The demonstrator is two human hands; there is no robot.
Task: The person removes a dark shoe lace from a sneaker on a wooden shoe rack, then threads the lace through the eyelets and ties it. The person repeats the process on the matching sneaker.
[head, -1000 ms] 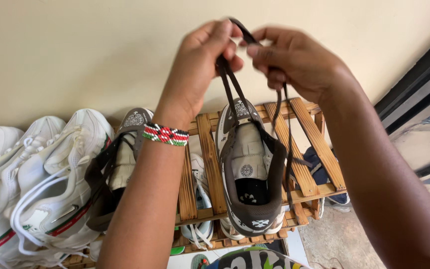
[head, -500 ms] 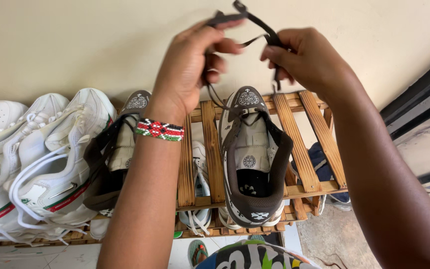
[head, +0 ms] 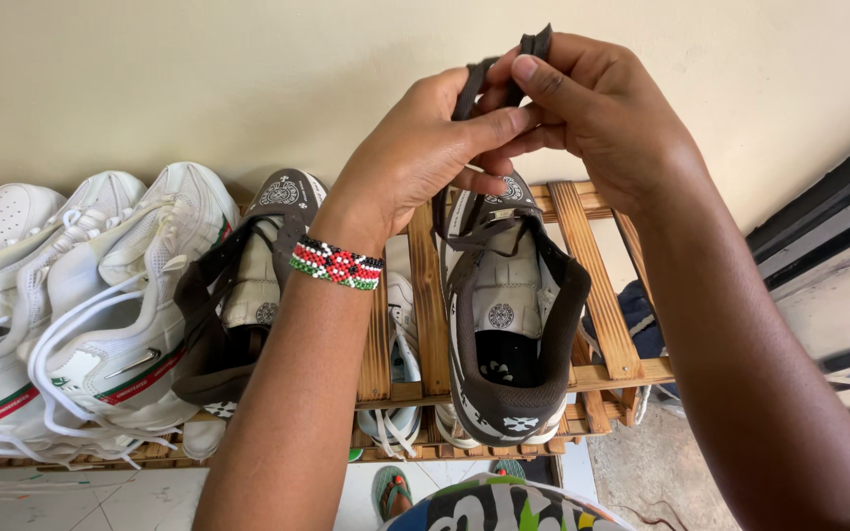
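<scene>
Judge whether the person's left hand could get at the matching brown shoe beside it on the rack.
Probably yes: the left hand pinches the brown lace, but the matching brown shoe lies uncovered just left of its wrist.

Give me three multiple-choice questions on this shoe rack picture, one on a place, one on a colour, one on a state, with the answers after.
1. Where does the brown shoe under the hands sit?
A. on the wooden rack
B. on the floor
C. in a box

2. What colour is the lace pinched between the hands?
A. white
B. dark brown
C. red

3. How do the left hand and the right hand stand?
A. both open and flat
B. only the right closed
C. both closed on the lace

Answers:
1 A, the shoe rests on the slats of the top shelf.
2 B, it matches the dark trim of the shoe, unlike the white sneakers to the left.
3 C, fingers of both hands pinch the lace above the shoe's tongue.
</scene>
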